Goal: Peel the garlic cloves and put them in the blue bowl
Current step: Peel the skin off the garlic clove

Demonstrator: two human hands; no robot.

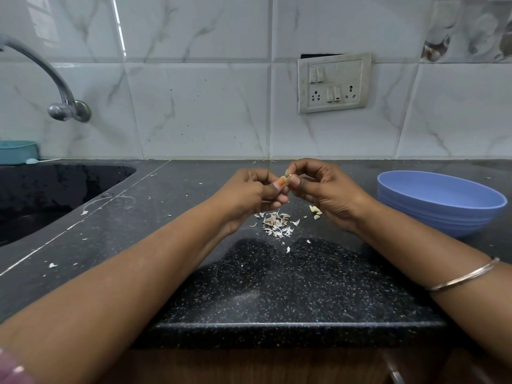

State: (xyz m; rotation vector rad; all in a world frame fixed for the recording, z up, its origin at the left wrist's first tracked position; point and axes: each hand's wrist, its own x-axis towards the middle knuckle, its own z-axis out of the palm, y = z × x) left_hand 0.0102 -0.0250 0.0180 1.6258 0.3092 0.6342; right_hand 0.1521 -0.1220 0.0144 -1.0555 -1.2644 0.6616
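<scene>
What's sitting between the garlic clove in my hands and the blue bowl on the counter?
Nothing visible: the garlic clove is pinched by both the left hand and right hand, and only bare counter lies before the blue bowl.

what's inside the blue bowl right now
Only smooth, bare blue shows on the far inner wall of the blue bowl. Its near wall hides the bottom, so peeled cloves lying there cannot be ruled out. Both hands hold a garlic clove to its left.
</scene>
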